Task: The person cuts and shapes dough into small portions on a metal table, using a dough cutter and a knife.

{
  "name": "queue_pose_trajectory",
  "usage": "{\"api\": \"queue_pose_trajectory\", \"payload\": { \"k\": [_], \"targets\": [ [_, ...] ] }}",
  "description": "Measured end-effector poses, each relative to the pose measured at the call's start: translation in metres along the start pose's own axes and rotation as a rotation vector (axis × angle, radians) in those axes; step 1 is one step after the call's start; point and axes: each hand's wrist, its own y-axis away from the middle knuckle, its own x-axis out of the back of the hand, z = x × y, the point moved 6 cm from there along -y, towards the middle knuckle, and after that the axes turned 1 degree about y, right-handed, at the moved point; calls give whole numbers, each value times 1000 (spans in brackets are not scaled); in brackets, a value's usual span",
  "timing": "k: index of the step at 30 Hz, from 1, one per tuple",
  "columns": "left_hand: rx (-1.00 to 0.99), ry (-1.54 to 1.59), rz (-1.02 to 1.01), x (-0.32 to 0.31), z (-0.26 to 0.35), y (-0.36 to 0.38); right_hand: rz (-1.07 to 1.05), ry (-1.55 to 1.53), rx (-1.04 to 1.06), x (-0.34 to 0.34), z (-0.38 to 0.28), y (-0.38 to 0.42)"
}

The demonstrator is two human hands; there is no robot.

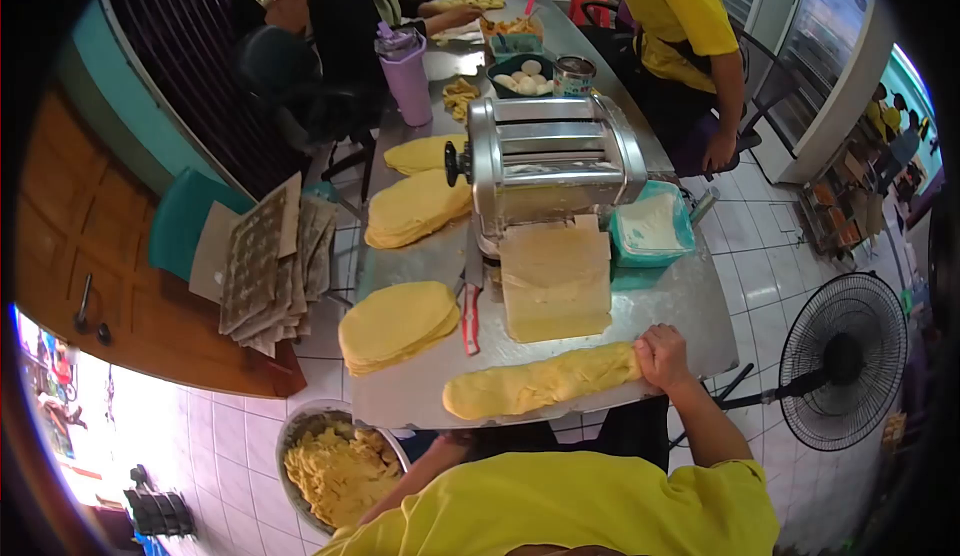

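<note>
A long yellow dough log point(545, 380) lies along the near edge of the metal table. Around its right end my right hand point(662, 358) is closed, fingers curled over the dough. My left hand point(455, 443) is low, just below the table edge near my lap, its fingers hidden. A metal bowl of crumbly yellow dough point(340, 466) stands beside my left forearm. Beyond the log are a red-handled knife point(471, 321), a stack of flat dough sheets point(400, 326) and a steel dough roller machine point(555, 156) with a tan sheet point(555, 286) hanging from its front.
A turquoise tub of white powder point(650, 224) sits right of the machine. More dough sheets point(418, 206), a purple tumbler point(405, 81) and a bowl of eggs point(522, 76) are farther back. Two people work along the table's sides. A black fan point(843, 361) stands at right.
</note>
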Motion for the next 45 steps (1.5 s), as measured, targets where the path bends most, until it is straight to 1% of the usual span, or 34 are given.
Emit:
{"api": "queue_pose_trajectory", "payload": {
  "k": [1, 2, 4, 5, 7, 9, 11, 13, 14, 16, 17, 18, 20, 21, 22, 23, 25, 26, 28, 29, 31, 32, 33, 35, 36, 38, 39, 40, 41, 42, 43, 45],
  "targets": [
    [-6, 48, 56, 8, -6, 3, 13, -4, 6, 0, -1, 0],
    [-6, 43, 67, 21, 14, 17, -2, 23, -18, -1, 2, 0],
    [30, 59, -44, 53, 74, 45, -2, 49, -44, -3, 3, -2],
    [33, 66, -35, 67, 93, 53, -4, 46, -34, -5, 2, -3],
    [45, 293, -19, 84, 125, 66, -9, 66, -73, -5, 4, -4],
    [-72, 374, 221, 109, 155, 75, -13, 63, -62, -7, 4, -3],
    [-425, 84, 546, 140, 205, 79, -13, 61, -54, -9, 4, -2],
    [-467, -253, 603, 143, 234, 63, -3, 50, -77, -9, 5, -3],
    [-461, -231, 614, 138, 239, 53, -8, 81, -100, -9, 6, -2],
    [-408, -492, 575, 111, 245, 24, 28, 93, -101, -16, 13, 2],
    [-332, -605, 521, 101, 244, 11, 58, 103, -97, -19, 14, 4],
    [-277, -690, 552, 94, 244, 5, 74, 144, -102, -21, 15, 6],
    [-246, -681, 593, 90, 239, -3, 118, 175, -80, -20, 15, 8],
    [-236, -680, 619, 93, 242, -2, 106, 171, -75, -19, 13, 8],
    [-219, -669, 635, 96, 246, -2, 150, 159, -58, -14, 8, 7],
    [-202, -669, 649, 99, 251, -2, 123, 155, -49, -13, 8, 6],
    [-217, -645, 697, 102, 254, -4, 90, 107, -52, -12, 7, 4],
    [-227, -652, 662, 102, 254, -9, 75, 102, -62, -14, 9, 4],
    [-261, -660, 768, 109, 258, -13, 42, 91, -94, -16, 13, 1],
    [-265, -661, 762, 111, 256, -17, 20, 79, -93, -16, 13, -2],
    [-375, -670, 752, 118, 258, -23, 47, 84, -86, -8, 12, -4],
    [-438, -679, 796, 125, 264, -22, -18, 125, -85, -6, 9, -4],
    [-440, -691, 807, 130, 264, -16, -81, 164, -79, -1, 5, -5],
    [-487, -631, 722, 138, 265, -7, -11, 157, -33, 27, -10, -6],
    [-494, -646, 739, 141, 267, -1, 25, 121, -39, 35, -11, -1],
    [-479, -621, 688, 135, 267, 7, 41, 56, -87, 39, -10, 7],
    [-470, -600, 665, 129, 268, 10, -39, 91, -91, 30, -6, 15],
    [-470, -594, 689, 124, 272, 11, 5, 97, -79, 24, -6, 20],
    [-375, -616, 606, 116, 271, 6, 51, 101, -66, 22, -11, 23],
    [-286, -644, 535, 113, 271, -2, 41, 120, -82, 26, -19, 22],
    [-296, -657, 509, 115, 285, 2, 40, 138, -96, 30, -26, 20],
    [-436, -524, 456, 102, 299, -6, 17, -144, -111, 14, -40, 30]
  ]
}}
